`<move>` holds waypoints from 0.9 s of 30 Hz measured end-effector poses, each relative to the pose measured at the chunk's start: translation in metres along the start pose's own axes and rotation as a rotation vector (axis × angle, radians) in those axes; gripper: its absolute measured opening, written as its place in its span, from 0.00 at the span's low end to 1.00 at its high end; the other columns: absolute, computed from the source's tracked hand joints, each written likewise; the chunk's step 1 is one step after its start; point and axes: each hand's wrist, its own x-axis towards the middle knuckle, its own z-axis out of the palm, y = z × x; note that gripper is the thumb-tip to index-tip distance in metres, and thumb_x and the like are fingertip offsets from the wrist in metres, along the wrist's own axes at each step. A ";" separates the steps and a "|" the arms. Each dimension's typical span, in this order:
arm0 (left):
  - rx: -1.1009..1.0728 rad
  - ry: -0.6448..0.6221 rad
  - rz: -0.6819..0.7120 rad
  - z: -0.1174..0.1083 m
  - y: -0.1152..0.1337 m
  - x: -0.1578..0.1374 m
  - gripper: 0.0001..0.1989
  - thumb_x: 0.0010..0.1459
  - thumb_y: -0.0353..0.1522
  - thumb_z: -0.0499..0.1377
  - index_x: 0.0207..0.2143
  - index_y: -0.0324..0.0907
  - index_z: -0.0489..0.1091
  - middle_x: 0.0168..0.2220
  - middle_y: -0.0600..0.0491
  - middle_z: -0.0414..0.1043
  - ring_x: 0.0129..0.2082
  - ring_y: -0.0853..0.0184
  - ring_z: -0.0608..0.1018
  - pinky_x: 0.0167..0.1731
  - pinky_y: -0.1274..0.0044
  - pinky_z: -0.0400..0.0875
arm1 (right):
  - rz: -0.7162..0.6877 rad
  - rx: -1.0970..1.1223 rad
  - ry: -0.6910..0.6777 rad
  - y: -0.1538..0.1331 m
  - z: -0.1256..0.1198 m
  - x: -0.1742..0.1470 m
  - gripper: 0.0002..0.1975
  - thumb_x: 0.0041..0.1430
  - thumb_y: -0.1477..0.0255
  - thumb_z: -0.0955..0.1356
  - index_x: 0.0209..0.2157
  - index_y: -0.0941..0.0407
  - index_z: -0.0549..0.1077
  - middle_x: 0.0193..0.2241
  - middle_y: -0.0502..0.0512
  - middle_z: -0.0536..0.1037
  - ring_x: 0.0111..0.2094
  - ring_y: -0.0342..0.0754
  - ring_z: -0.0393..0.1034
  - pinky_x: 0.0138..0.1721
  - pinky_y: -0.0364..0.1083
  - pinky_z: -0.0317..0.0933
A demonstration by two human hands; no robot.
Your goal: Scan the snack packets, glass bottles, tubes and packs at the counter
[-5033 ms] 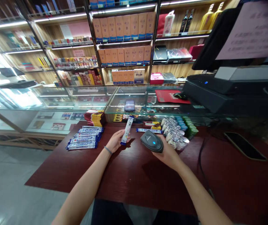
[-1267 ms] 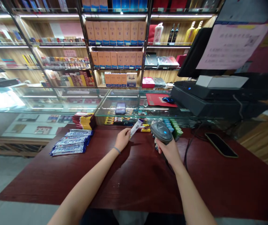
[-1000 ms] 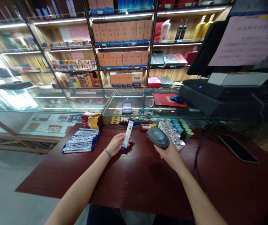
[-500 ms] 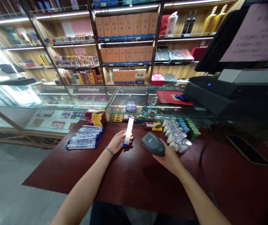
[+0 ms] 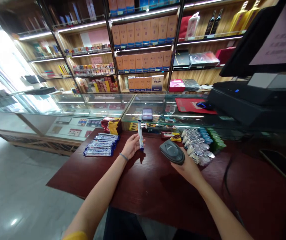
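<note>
A slim blue-and-white packet stands nearly upright above the counter, its narrow side toward me. My left hand grips it around the lower half. My right hand is closed around the handle of a dark grey barcode scanner, whose head points left toward the packet without touching it. Left of my left hand lies a pile of similar blue-and-white packets. Just behind the scanner are red-and-yellow packets.
Rows of small jars with silvery lids stand right of the scanner. A stack of red-and-yellow packets sits by the glass case. The scanner's cable crosses the wooden counter; a phone lies at right.
The packet has turned in my left hand from showing its broad white face to its narrow side. The whole view has shifted left, so things appear farther right. The scanner stays held.
</note>
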 end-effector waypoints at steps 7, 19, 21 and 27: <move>0.475 0.128 0.370 -0.037 0.056 -0.005 0.22 0.51 0.38 0.69 0.48 0.42 0.70 0.42 0.50 0.76 0.42 0.64 0.80 0.43 0.73 0.74 | 0.001 -0.019 0.035 -0.006 0.008 0.002 0.19 0.50 0.65 0.69 0.44 0.48 0.65 0.31 0.51 0.80 0.37 0.56 0.78 0.36 0.47 0.65; 1.650 0.171 0.588 -0.165 0.132 -0.034 0.15 0.62 0.31 0.56 0.51 0.47 0.73 0.50 0.47 0.74 0.51 0.59 0.75 0.54 0.67 0.67 | -0.125 -0.042 -0.091 -0.039 0.032 0.003 0.19 0.48 0.65 0.68 0.43 0.48 0.62 0.27 0.49 0.79 0.30 0.55 0.78 0.28 0.44 0.62; 1.745 0.164 0.521 -0.176 0.132 -0.031 0.15 0.62 0.30 0.56 0.50 0.47 0.74 0.49 0.47 0.74 0.50 0.58 0.75 0.55 0.66 0.65 | -0.157 -0.058 -0.098 -0.035 0.037 0.003 0.20 0.50 0.64 0.68 0.45 0.48 0.61 0.27 0.50 0.79 0.29 0.56 0.78 0.28 0.44 0.61; 1.880 0.156 0.380 -0.197 0.123 -0.020 0.18 0.60 0.28 0.56 0.51 0.48 0.73 0.51 0.47 0.73 0.52 0.55 0.74 0.60 0.58 0.58 | -0.173 -0.125 -0.139 -0.028 0.045 0.002 0.21 0.53 0.62 0.67 0.47 0.49 0.59 0.30 0.52 0.80 0.32 0.58 0.79 0.30 0.46 0.62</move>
